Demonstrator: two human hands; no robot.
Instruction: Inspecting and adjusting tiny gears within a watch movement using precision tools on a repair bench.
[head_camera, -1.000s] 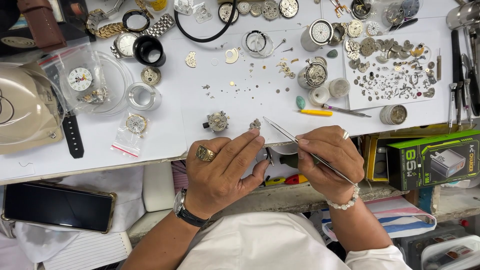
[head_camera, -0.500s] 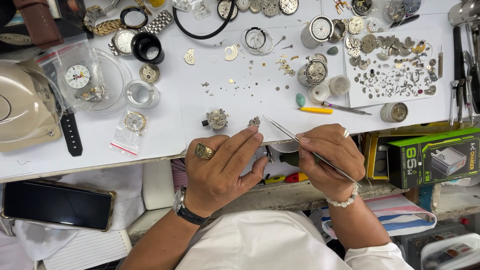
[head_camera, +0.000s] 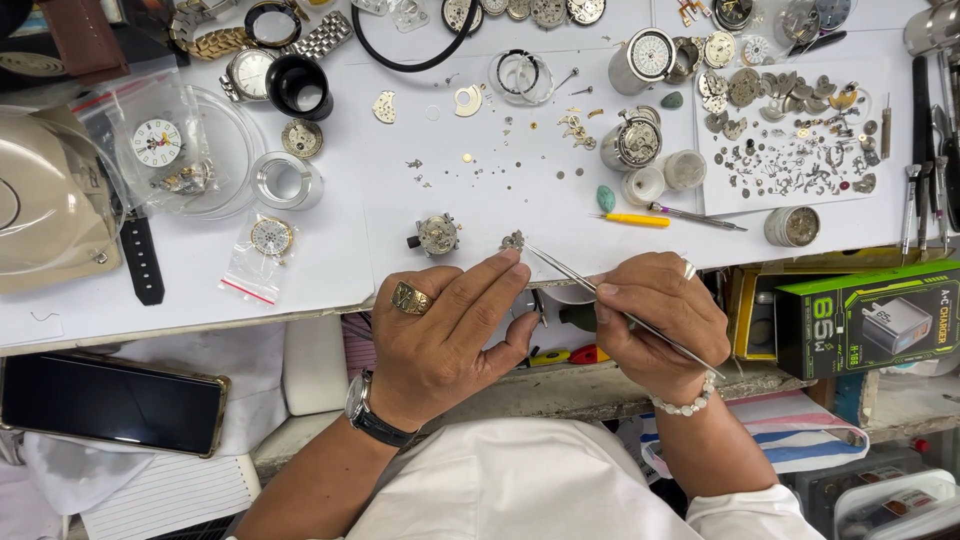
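**Tweezers at a tiny watch part**

My right hand (head_camera: 655, 315) is closed around a pair of slim tweezers (head_camera: 600, 292), thumb and fingers pinching the shaft, the tips reaching up-left to a small metal watch part (head_camera: 513, 240) on the white bench (head_camera: 330, 250). My left hand (head_camera: 445, 325) – gold ring, wristwatch – lies just beside it, the forefinger stretched out with its tip at that part; whether it presses the piece I cannot tell. It holds nothing. A round watch movement (head_camera: 436, 234) sits near, just left of the part, and a yellow-handled screwdriver (head_camera: 665, 216) lies a little beyond – amid scattered screws and gears.
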